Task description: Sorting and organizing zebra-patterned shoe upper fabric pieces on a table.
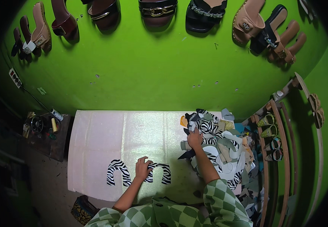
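Observation:
Two curved, arch-shaped pieces cut from zebra-print material lie on the pale table. The left zebra-print piece (115, 165) lies by itself. My left hand (143, 169) is over the near end of the right zebra-print piece (165, 174), its fingers apart and bent, covering part of that piece. At the table's right side, my right hand (195, 139) reaches into a heap of material scraps (224, 149) with fingers stretched out. Its fingertips touch the heap beside a larger zebra-print scrap (208, 126); whether they pinch anything is too small to make out.
The pale table (96, 140) stands against a green wall hung with several sandals (158, 15). Scraps spill over its right edge toward a wooden rack (281, 151) holding sandals. On the left is a small dark table (50, 140) with tools; a patterned bag (84, 209) is on the floor.

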{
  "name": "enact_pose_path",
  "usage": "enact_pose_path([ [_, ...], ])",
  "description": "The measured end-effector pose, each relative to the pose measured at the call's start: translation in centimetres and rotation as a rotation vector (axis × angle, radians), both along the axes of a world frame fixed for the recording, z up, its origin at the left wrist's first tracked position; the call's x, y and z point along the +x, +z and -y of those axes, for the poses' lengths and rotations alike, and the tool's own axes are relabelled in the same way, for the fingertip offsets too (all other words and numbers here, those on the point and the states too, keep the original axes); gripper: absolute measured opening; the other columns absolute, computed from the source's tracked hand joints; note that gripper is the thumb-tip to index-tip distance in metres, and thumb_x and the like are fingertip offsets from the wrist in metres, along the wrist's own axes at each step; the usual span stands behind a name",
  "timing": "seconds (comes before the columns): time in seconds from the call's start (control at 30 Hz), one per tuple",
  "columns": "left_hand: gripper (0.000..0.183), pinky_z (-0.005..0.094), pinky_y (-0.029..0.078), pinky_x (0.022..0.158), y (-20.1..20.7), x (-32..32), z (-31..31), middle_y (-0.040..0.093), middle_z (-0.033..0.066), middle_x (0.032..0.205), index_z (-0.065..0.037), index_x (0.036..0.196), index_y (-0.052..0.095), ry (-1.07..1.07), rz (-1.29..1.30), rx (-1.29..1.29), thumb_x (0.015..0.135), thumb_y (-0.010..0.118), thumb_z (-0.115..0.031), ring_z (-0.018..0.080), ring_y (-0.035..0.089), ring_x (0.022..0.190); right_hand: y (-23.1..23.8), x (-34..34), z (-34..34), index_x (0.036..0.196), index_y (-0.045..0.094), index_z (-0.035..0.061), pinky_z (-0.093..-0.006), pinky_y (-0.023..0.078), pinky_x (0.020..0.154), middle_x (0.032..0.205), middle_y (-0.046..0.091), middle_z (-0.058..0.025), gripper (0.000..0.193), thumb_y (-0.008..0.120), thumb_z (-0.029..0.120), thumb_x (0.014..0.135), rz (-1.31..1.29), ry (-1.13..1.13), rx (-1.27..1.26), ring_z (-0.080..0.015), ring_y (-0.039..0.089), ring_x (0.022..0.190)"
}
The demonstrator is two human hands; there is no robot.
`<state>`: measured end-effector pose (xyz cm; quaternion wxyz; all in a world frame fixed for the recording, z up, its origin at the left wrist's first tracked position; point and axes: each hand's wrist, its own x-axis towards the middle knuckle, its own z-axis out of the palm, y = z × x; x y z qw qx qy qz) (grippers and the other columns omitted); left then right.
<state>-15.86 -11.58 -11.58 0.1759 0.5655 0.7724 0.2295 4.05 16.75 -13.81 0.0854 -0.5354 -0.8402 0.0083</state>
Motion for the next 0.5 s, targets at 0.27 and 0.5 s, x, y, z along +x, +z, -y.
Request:
enact_pose_path([
  [0.27,0.038,0.0394,0.039,0.085,0.6,-0.8,-0.7,0.048,0.0059,0.115,-0.017,0.093,0.063,-0.016,0.019,-0.014,0.058,0.078,-0.014,0.028,0.042,0.109,-2.0,-1.1,-0.9,0.09,0.065,0.0043,-0.0422,0.04,0.087,0.116,0.057,-0.0171,0.02,0.051,0.014,0.079,0.074,-0.009,0.103,-0.0282,0.051,0.11],
  [0.5,0.038,0.0397,0.04,0.084,0.1,-0.4,-0.3,0.048,0.0068,0.115,-0.017,0.094,0.062,-0.014,0.016,0.015,0.06,0.077,-0.014,0.028,0.043,0.108,-0.3,0.5,-1.5,0.071,0.062,0.0047,-0.0351,0.049,0.054,0.078,0.063,-0.0119,0.009,0.059,0.013,0.074,0.051,-0.086,0.195,-0.0256,0.063,0.061],
])
